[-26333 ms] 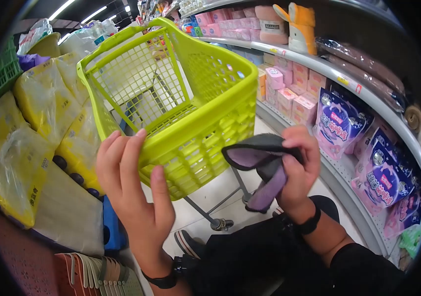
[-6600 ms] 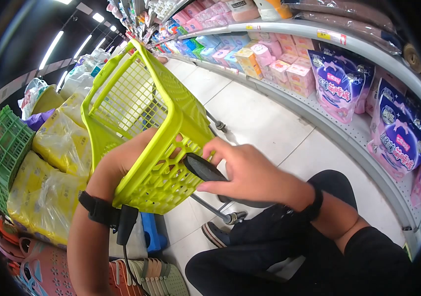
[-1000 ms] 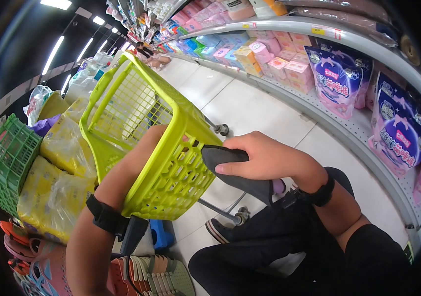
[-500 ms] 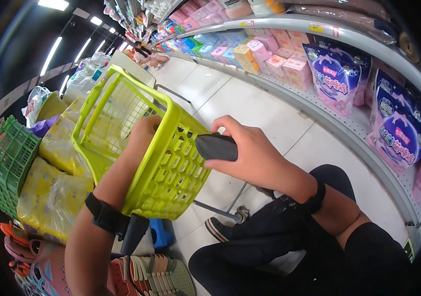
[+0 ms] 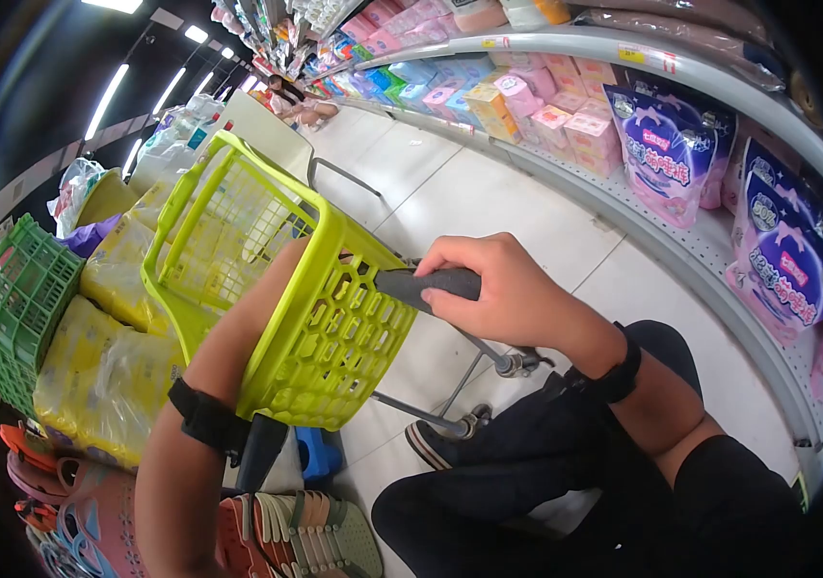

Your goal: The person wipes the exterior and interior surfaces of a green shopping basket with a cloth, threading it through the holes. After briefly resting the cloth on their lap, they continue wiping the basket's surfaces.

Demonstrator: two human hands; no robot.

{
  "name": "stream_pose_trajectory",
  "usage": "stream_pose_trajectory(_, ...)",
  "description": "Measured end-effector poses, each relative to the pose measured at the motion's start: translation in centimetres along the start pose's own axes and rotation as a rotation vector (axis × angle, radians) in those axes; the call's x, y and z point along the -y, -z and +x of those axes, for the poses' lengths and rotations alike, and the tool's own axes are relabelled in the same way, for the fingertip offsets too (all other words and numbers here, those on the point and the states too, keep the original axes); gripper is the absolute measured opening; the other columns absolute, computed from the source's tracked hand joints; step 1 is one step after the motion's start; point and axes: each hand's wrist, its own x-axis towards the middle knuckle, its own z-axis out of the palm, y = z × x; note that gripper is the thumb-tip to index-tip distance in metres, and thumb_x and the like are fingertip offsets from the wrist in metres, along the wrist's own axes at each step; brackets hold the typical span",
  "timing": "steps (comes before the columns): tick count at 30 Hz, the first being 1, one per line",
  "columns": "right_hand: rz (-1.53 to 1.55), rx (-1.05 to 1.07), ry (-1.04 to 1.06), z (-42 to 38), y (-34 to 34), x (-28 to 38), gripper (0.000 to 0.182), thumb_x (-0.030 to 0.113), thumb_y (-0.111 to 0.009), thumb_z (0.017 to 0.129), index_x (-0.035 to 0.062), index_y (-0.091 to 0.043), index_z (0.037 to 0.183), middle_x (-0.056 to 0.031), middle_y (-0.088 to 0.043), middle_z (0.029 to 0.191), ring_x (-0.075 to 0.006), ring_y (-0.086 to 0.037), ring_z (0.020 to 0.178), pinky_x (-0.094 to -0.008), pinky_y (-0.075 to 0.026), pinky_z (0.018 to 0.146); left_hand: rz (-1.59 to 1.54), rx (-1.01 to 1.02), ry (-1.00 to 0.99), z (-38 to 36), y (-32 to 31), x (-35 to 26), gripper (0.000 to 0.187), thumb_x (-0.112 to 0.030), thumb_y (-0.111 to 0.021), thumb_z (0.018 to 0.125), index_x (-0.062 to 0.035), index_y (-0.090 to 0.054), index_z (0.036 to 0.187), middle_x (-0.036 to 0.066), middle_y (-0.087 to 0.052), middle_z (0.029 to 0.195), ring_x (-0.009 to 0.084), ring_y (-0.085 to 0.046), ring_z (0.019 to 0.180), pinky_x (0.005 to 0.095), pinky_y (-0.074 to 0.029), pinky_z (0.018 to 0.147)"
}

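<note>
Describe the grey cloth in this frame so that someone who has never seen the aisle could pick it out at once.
Start at the lime-green basket cart in the aisle's middle. Against its near outer wall the right hand presses a folded cloth, while the left hand reaches inside, out of sight. It is the only dark grey, soft thing among bright plastic and pink packs.

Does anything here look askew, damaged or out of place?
Yes: the lime-green shopping cart basket is tipped over steeply on its frame. The left hand is hidden inside it; the right hand presses a grey cloth against its outer wall.
</note>
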Motion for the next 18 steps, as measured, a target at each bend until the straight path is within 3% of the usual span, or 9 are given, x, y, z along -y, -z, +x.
stream_pose_trajectory(4, 0.072, -0.125, -0.007, 0.0, -1.3, -0.3, 0.018, 0.009, -0.071, 0.091, 0.0027, -0.068, 0.107, -0.0078, -0.073, 0.086, -0.0118, -0.067, 0.076, -0.0286, -0.053, 0.070, 0.070, -0.079, -0.032, 1.7, 0.2, 0.7, 0.027, -0.015, -0.076, 0.085, 0.0029, -0.069, 0.104, 0.008, -0.073, 0.090, 0.0132, -0.067, 0.082, 0.0321, -0.053, 0.073)
stream_pose_trajectory(8, 0.061, -0.157, -0.046, 0.3, -2.0, -0.5, 0.018, 0.010, -0.071, 0.091, 0.0032, -0.068, 0.108, -0.0083, -0.072, 0.088, -0.0122, -0.067, 0.078, -0.0290, -0.053, 0.071, 0.176, -0.200, -0.058, 2.8, 0.9, 1.6, 0.027, -0.015, -0.076, 0.085, 0.0026, -0.069, 0.104, 0.008, -0.073, 0.090, 0.0133, -0.067, 0.082, 0.0320, -0.053, 0.073)
stream_pose_trajectory(11, 0.080, -0.241, -0.041, 0.5, -1.9, -0.7, 0.018, 0.010, -0.071, 0.090, 0.0032, -0.068, 0.106, -0.0076, -0.071, 0.083, -0.0111, -0.065, 0.073, -0.0283, -0.052, 0.068, 0.198, -0.250, -0.063, 3.1, 0.8, 1.8, 0.026, -0.015, -0.076, 0.085, 0.0024, -0.069, 0.104, 0.008, -0.073, 0.090, 0.0133, -0.067, 0.082, 0.0320, -0.053, 0.074)
stream_pose_trajectory(14, 0.088, -0.156, -0.122, 0.2, -0.4, -0.3, 0.016, 0.010, -0.072, 0.085, 0.0024, -0.068, 0.100, -0.0063, -0.069, 0.075, -0.0098, -0.063, 0.066, -0.0272, -0.050, 0.063, 0.198, -0.222, -0.074, 3.2, 0.2, 1.1, 0.026, -0.015, -0.075, 0.086, 0.0022, -0.069, 0.104, 0.008, -0.073, 0.090, 0.0133, -0.067, 0.083, 0.0319, -0.053, 0.074)
stream_pose_trajectory(18, 0.030, -0.126, 0.060, -0.1, 1.2, 0.7, 0.013, 0.008, -0.070, 0.079, 0.0014, -0.065, 0.090, -0.0053, -0.065, 0.065, -0.0085, -0.059, 0.058, -0.0263, -0.045, 0.056, 0.175, -0.110, -0.093, 2.6, -0.7, 0.0, 0.025, -0.015, -0.075, 0.086, 0.0019, -0.069, 0.104, 0.008, -0.073, 0.090, 0.0133, -0.067, 0.083, 0.0319, -0.053, 0.074)
